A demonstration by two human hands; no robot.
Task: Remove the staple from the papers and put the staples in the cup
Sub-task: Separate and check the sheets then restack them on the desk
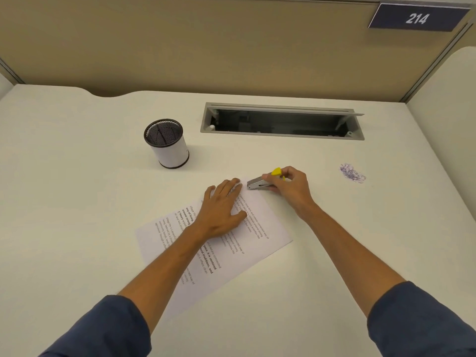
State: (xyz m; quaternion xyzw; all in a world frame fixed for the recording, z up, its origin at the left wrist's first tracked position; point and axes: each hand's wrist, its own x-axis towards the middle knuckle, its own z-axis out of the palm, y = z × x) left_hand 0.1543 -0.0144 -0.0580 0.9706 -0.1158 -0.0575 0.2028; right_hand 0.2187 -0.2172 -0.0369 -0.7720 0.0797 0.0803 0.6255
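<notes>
My left hand hides the papers' middle text; no staple is discernible near that hand.

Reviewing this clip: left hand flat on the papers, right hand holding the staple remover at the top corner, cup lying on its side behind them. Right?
Not quite. In the head view the cup stands upright, not on its side. The rest holds: left hand flat on the papers, right hand holding the staple remover at the corner.
</notes>
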